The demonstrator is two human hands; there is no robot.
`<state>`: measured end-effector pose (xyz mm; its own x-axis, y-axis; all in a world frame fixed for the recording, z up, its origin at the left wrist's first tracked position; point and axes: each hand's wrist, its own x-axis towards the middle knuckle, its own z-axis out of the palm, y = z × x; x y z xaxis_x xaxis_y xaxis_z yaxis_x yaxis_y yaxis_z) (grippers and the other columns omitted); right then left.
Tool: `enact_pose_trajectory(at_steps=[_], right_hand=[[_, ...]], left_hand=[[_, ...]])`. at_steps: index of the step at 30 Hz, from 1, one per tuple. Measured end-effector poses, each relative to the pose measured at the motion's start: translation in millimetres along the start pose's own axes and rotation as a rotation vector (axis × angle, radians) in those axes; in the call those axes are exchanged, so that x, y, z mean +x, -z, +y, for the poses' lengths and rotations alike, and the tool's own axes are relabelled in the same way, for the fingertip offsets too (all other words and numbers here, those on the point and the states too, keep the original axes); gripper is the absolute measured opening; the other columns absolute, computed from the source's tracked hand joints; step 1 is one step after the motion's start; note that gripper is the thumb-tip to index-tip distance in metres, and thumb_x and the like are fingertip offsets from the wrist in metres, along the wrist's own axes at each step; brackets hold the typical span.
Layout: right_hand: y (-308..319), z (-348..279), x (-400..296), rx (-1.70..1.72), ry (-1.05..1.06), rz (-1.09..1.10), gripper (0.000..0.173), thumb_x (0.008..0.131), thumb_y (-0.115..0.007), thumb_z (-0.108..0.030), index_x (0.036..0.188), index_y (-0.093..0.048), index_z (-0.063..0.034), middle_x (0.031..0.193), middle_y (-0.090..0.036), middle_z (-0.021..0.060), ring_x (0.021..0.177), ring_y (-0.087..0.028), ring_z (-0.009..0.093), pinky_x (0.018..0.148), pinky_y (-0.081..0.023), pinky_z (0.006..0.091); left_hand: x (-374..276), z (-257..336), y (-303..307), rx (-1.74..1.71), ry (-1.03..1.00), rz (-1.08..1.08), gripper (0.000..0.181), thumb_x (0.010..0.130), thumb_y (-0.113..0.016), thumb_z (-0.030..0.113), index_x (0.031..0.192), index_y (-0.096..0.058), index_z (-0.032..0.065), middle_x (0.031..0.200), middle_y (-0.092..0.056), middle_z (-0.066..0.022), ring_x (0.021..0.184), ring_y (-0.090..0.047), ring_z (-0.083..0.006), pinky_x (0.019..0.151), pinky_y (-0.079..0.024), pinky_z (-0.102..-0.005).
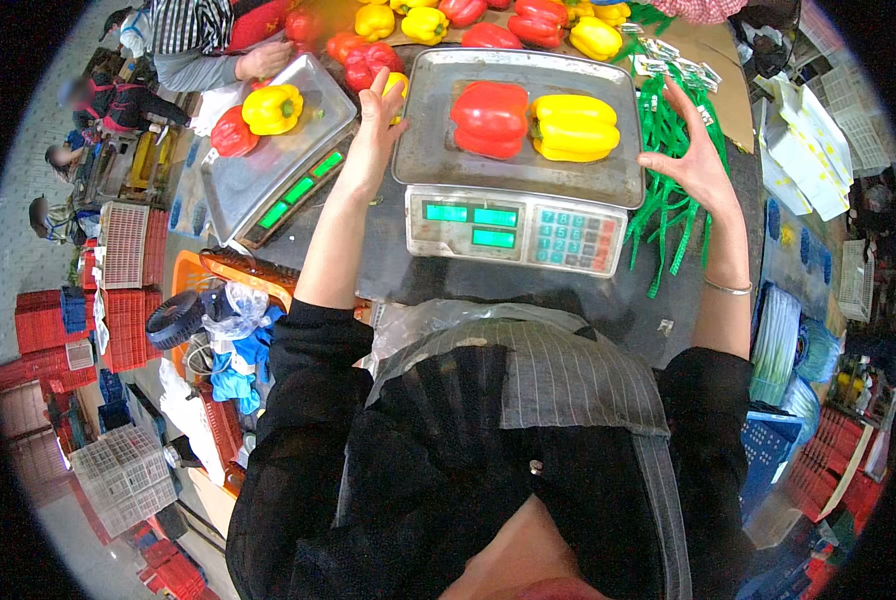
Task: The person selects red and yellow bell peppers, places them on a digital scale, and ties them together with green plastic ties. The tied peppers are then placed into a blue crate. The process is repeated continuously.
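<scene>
A red bell pepper (490, 120) and a yellow bell pepper (575, 127) lie side by side on the metal pan (523, 174) of a digital scale (508, 229) with lit green displays. My left hand (373, 131) is raised at the pan's left edge, fingers apart, beside a small yellow pepper (394, 88) partly hidden behind it. My right hand (689, 154) is at the pan's right edge, thumb and fingers spread, over a bunch of green tape strips (661, 217). Neither hand holds anything.
A second scale's tray (256, 180) at left carries a red and a yellow pepper; a co-worker's hand (264, 61) is above it. More peppers (538, 22) lie along the far side. An orange basket (185, 274) with bags and a tape roll is at lower left. White packaging (812, 146) lies right.
</scene>
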<state>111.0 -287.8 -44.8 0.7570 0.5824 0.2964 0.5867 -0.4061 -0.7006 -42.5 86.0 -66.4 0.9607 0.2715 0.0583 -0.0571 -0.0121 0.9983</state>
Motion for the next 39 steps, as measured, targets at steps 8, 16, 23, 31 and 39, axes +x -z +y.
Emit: enact_pose_trajectory(at_steps=[8, 16, 23, 31, 39], right_hand=[[-4, 3, 0, 0.022, 0.019, -0.038, 0.099, 0.064, -0.084, -0.029, 0.144, -0.03, -0.0101, 0.144, -0.037, 0.0126, 0.132, -0.036, 0.026, 0.11, -0.029, 0.0393], [60, 91, -35, 0.038, -0.539, 0.55, 0.023, 0.087, -0.064, -0.026, 0.097, -0.067, -0.0056, 0.08, -0.068, 0.0049, 0.068, -0.061, 0.017, 0.066, -0.049, 0.0318], [26, 128, -43, -0.411, -0.566, 0.432, 0.027, 0.075, -0.071, -0.031, 0.095, -0.067, -0.013, 0.089, -0.064, 0.0091, 0.083, -0.064, 0.027, 0.073, -0.051, 0.0399], [39, 131, -10, -0.307, -0.61, 0.552, 0.024, 0.076, -0.07, -0.031, 0.085, -0.069, -0.0088, 0.088, -0.068, 0.0118, 0.079, -0.066, 0.027, 0.073, -0.051, 0.0397], [47, -63, -35, 0.466, -0.028, 0.056, 0.019, 0.089, -0.06, -0.015, 0.103, -0.064, -0.0025, 0.08, -0.061, 0.0013, 0.071, -0.057, 0.008, 0.063, -0.047, 0.0225]], left_hand=[[-4, 6, 7, -0.005, 0.004, 0.012, 0.089, 0.087, -0.025, 0.072, 0.148, -0.012, 0.0087, 0.15, -0.022, -0.0197, 0.139, -0.022, -0.0341, 0.11, -0.021, -0.0496], [-52, 21, 26, 0.107, -0.018, 0.199, 0.034, 0.098, -0.047, 0.03, 0.087, -0.062, 0.0017, 0.072, -0.063, -0.0057, 0.063, -0.056, -0.0118, 0.084, -0.048, -0.0319], [-62, 30, -18, 0.246, -0.177, 0.121, 0.073, 0.087, -0.062, 0.018, 0.147, -0.021, 0.0073, 0.143, -0.039, -0.016, 0.131, -0.039, -0.0244, 0.105, -0.033, -0.0392], [-74, 45, -24, 0.138, -0.065, 0.02, 0.036, 0.091, -0.057, 0.011, 0.125, -0.051, -0.0016, 0.111, -0.062, -0.0118, 0.103, -0.058, -0.0191, 0.093, -0.044, -0.0333], [-66, 75, -94, 0.007, 0.04, -0.367, 0.043, 0.089, -0.06, 0.026, 0.123, -0.056, -0.0001, 0.102, -0.066, -0.0087, 0.09, -0.06, -0.0154, 0.089, -0.046, -0.0333]])
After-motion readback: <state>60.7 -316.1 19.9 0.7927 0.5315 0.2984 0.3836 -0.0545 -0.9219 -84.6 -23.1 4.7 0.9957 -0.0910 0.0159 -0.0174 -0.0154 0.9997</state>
